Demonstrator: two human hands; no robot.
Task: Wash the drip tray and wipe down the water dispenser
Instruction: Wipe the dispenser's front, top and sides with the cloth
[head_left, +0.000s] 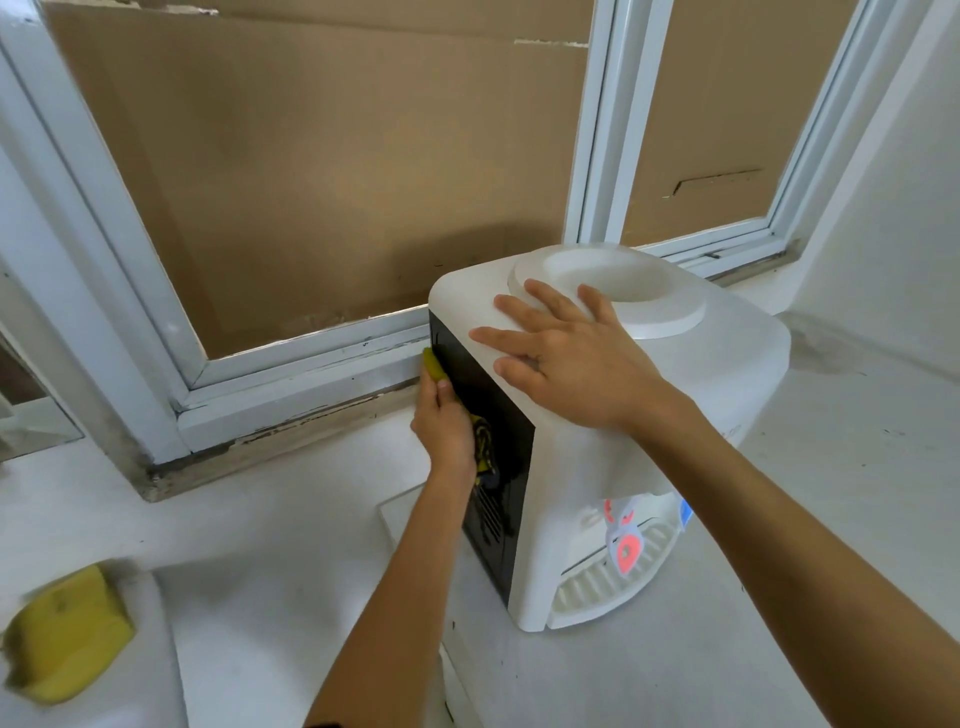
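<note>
Count: 1 dispenser (649, 395), with 1 drip tray (613, 582) at its base. 2 taps seen: 1 red (626, 553), 1 blue (685, 512). 2 yellow sponges: 1 (434, 366) held against the dispenser's black side, 1 (67, 631) lying at lower left. 2 hands: left (441, 421), right (566, 353). 2 window panes, each backed with cardboard (322, 171).

Glossy white plastic water dispenser (649, 395), matt brown cardboard (322, 171), spongy yellow sponge (67, 634)
</note>
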